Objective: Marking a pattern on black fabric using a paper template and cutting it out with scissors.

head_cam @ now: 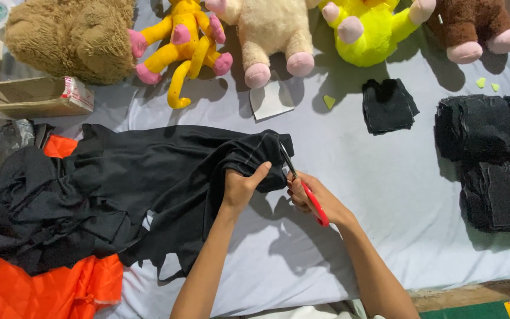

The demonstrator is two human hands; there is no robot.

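A large black cloth (131,183) lies bunched across the left of a pale grey sheet (385,189). My left hand (242,186) grips a gathered fold of this cloth near its right end, where a chalk line shows. My right hand (314,198) holds red-handled scissors (302,183), whose blades point up into the edge of the cloth just right of my left hand.
Stacks of cut black fabric pieces (388,106) (491,159) lie at the right. Several plush toys (267,29) line the far edge. A cardboard box (39,97) sits far left, orange cloth (42,289) lower left, a white template (271,97) in the middle.
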